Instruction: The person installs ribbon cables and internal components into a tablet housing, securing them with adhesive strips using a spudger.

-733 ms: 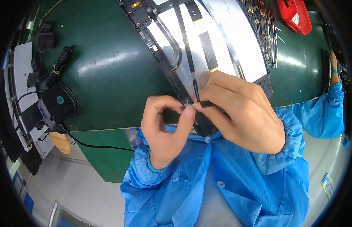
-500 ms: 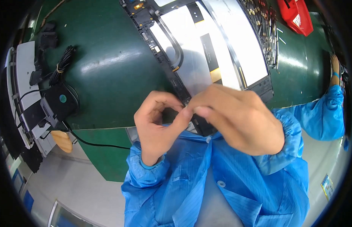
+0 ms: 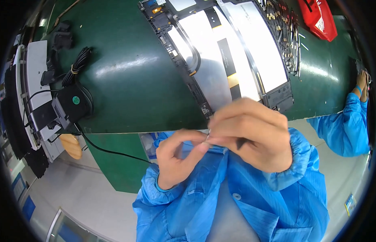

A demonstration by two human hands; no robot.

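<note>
My left hand (image 3: 179, 158) and my right hand (image 3: 254, 131) meet fingertip to fingertip just off the near edge of the bench. Between their pinched fingers is a small thin pale strip (image 3: 207, 137); its kind is too small to make out. Just beyond my hands lies an opened flat electronic device (image 3: 187, 78), with a black frame, silver-white panels and dark flat cables. My right hand covers part of its near edge.
A green-topped bench (image 3: 127, 97) carries the device. Left of it sit a black adapter box (image 3: 73, 105) and a coiled black cable (image 3: 77, 66). At the right are a heap of thin cable strips (image 3: 287, 36), a red bin (image 3: 319, 18) and another person's blue sleeve (image 3: 343, 129).
Both hands have come off the device's near corner and drawn back toward my body, with the thin strip now showing between the fingertips. The whole view has shifted slightly.
</note>
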